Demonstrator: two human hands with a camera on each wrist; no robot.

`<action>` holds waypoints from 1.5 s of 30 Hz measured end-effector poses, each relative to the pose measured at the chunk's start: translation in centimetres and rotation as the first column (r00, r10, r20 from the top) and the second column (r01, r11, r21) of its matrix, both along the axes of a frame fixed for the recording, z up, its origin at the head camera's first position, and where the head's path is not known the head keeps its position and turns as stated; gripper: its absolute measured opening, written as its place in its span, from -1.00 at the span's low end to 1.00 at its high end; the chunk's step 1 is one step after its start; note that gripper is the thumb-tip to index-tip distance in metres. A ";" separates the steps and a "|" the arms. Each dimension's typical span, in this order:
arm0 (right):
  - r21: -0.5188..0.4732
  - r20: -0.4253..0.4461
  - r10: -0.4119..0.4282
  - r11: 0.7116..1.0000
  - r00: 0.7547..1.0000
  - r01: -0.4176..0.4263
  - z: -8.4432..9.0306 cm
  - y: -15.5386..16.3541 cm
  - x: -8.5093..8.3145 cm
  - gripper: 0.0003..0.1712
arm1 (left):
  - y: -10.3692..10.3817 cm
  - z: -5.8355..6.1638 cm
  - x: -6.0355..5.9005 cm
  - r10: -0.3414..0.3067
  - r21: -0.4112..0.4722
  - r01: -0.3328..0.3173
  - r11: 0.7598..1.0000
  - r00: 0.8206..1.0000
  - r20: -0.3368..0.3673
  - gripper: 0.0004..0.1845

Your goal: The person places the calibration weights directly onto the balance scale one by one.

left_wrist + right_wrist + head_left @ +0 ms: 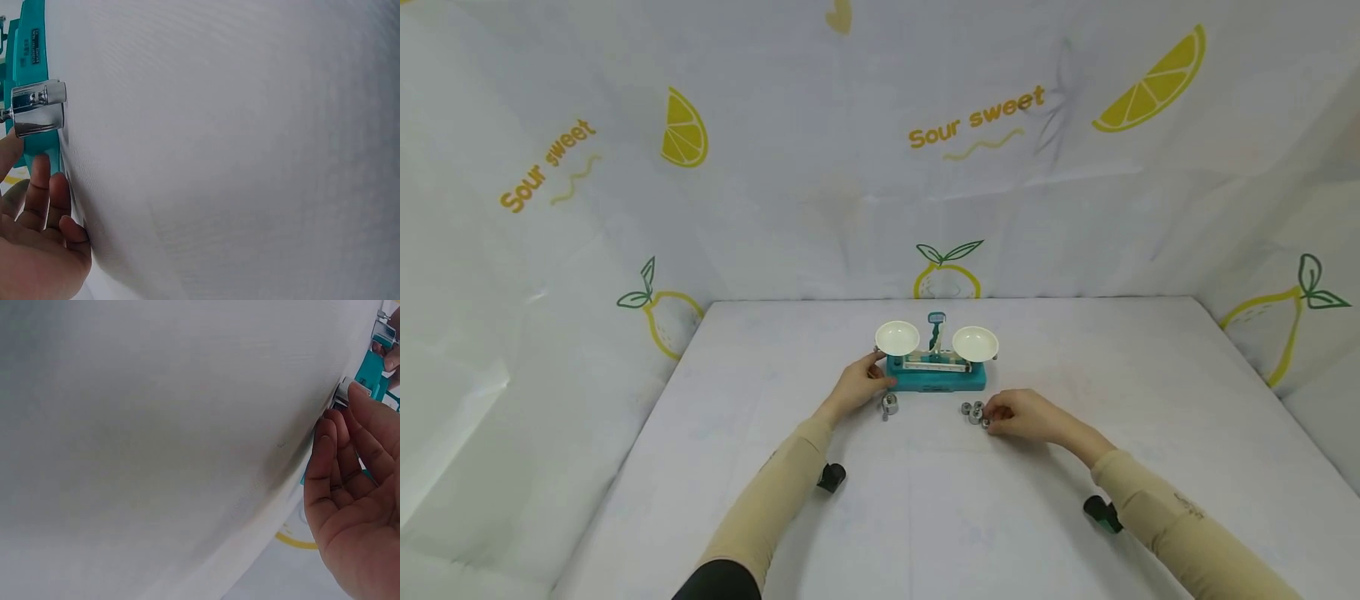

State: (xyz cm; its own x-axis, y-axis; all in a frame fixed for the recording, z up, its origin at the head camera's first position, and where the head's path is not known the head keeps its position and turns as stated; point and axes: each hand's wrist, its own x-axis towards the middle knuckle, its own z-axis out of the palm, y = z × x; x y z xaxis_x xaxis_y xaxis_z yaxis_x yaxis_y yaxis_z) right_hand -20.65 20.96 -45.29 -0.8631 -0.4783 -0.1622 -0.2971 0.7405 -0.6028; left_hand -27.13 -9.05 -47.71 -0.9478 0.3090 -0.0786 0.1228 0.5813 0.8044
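- tan sleeves (pixel 778 492) come in nearest the camera, arms reaching forward over a white table (pixel 910 517).
- teal balance scale (pixel 936 382) with two cream pans (pixel 897 337), standing toward the table's far side, where both hands can reach it.
- left hand (pixel 853 387) is at the scale's left end, thumb and forefinger apart, probably to steady it; whether it grips or merely touches, cannot tell.
- right hand (pixel 1030 417) has thumb and fingertips drawn narrow on a small weight (pixel 986 423), a pinch suiting so tiny a thing.
- other metal weights (pixel 975 416) sit in front of the scale, perhaps for easy reach.
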 end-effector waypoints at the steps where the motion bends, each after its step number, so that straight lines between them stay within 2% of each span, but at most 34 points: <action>1: 0.000 -0.006 0.003 1.000 1.000 -0.003 0.0 0.0 0.0 -0.81 | 0.0 0.0 0.0 -0.003 0.001 0.003 1.000 1.000 0.001 -0.37; 11: 0.004 -0.027 0.000 1.000 1.000 0.000 -0.1 -0.2 0.1 -0.87 | 0.2 0.2 0.2 0.004 -0.031 -0.003 1.000 1.000 0.016 -0.38; 22: 0.025 -0.089 -0.019 0.999 0.996 0.021 0.3 0.0 0.3 -0.88 | 0.3 0.2 0.1 0.005 -0.019 -0.004 1.000 0.999 0.044 -0.39; 32: -0.020 -0.155 -0.036 0.999 0.987 0.033 2.6 0.1 0.0 -0.83 | 0.1 0.4 0.2 0.000 0.014 -0.001 1.000 0.998 0.067 -0.37; 45: -0.092 -0.222 -0.152 0.987 0.963 0.134 5.2 -0.1 -1.4 -0.78 | 0.1 0.5 0.2 0.009 -0.010 -0.008 1.000 0.997 0.079 -0.37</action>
